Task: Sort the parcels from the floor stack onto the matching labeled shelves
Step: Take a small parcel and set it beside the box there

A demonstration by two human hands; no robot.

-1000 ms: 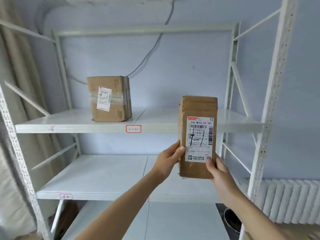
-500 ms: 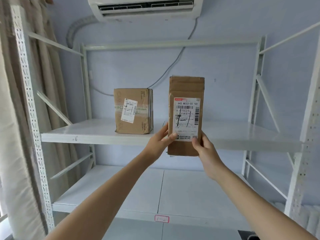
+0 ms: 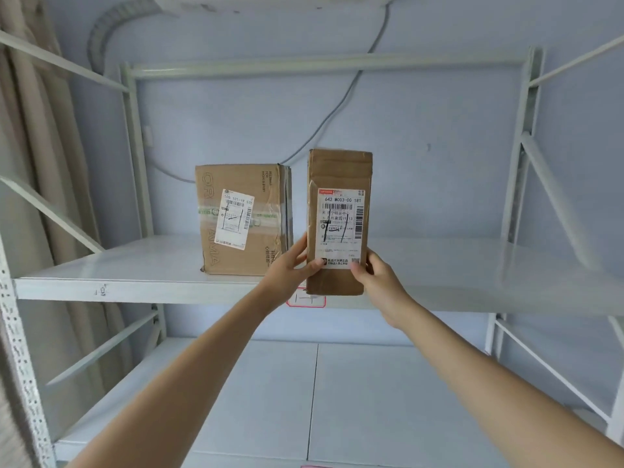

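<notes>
I hold a tall narrow cardboard parcel [image 3: 337, 170] upright between both hands, its white shipping label with handwritten "1-1" facing me. My left hand [image 3: 287, 268] grips its lower left edge and my right hand [image 3: 378, 282] its lower right edge. The parcel's bottom is level with the front lip of the upper shelf [image 3: 135, 275], partly covering a red-bordered shelf tag [image 3: 305, 300]. A wider cardboard box [image 3: 241, 219] with its own white label stands on that shelf just to the left of the held parcel.
The white metal rack has a lower shelf [image 3: 270, 400] with another red tag at its front edge [image 3: 315, 466]. Beige curtains [image 3: 40, 163] hang on the left. Rack posts [image 3: 520, 163] and diagonal braces frame the right side; a cable runs down the blue wall.
The parcel has been raised and brought nearer the upper shelf, close beside the standing box. The view has moved closer to the rack.
</notes>
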